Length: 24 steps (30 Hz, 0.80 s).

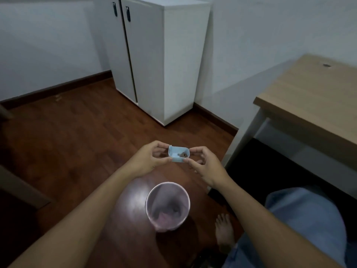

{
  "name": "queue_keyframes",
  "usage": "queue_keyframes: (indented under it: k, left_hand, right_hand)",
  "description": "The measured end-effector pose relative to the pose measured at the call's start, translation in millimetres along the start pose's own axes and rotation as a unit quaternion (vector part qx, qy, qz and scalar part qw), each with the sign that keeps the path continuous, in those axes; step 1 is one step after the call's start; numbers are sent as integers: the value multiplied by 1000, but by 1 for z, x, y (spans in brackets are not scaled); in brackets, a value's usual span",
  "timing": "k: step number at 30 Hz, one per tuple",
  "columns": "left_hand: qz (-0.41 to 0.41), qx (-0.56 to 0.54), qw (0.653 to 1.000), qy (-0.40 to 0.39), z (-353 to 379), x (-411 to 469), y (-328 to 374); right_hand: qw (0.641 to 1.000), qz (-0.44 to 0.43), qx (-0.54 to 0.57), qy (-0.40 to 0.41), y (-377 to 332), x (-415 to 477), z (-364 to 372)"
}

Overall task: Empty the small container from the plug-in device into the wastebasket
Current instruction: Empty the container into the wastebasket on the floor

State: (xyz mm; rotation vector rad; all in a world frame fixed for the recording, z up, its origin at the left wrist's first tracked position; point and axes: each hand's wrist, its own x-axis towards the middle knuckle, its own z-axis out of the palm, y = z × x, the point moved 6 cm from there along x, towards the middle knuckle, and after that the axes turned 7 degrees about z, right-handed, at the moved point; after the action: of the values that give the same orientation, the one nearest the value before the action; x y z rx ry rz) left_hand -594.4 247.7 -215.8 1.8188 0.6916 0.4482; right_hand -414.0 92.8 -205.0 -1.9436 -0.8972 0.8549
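Head view. I hold the small container (178, 153), pale blue, open side up, between both hands above the floor (73, 136). My left hand (148, 159) pinches its left end, thumb on the near edge and fingers (161, 145) on the far edge. My right hand (204, 165) pinches its right end the same way, fingertips closed on the rim. The container sits level; some brown bits lie inside toward its right end, though the picture is too soft to say what they are.

The wastebasket (167, 206), pink and round, stands on the floor nearer to me than the container, not directly under it. A pale liner or scrap shows at its bottom. My bare foot (224, 233) is just right of the wastebasket. The worktop (309, 105) is well to the right of the wastebasket, the white cabinet (154, 59) far beyond it against the wall.
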Motion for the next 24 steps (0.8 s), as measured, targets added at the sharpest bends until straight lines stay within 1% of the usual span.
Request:
queue_keyframes:
  k: [4, 7, 11, 19, 24]
  left_hand:
    - [-49, -22, 999, 4, 11, -21, -42]
    - [-81, -18, 996, 12, 21, -37, -64]
    - [-142, -23, 990, 9, 31, -57, -97]
    - [-220, 4, 975, -22, 47, -76, -136]
    - [-277, -5, 961, 8, 54, -75, -141]
  right_hand:
    - [998, 43, 45, -14, 33, -1, 27]
    - [995, 69, 61, -24, 56, -4, 47]
    - [991, 111, 55, -54, 79, -10, 72]
    - [982, 171, 38, -63, 112, -16, 104]
    - [982, 175, 29, -64, 111, -17, 109]
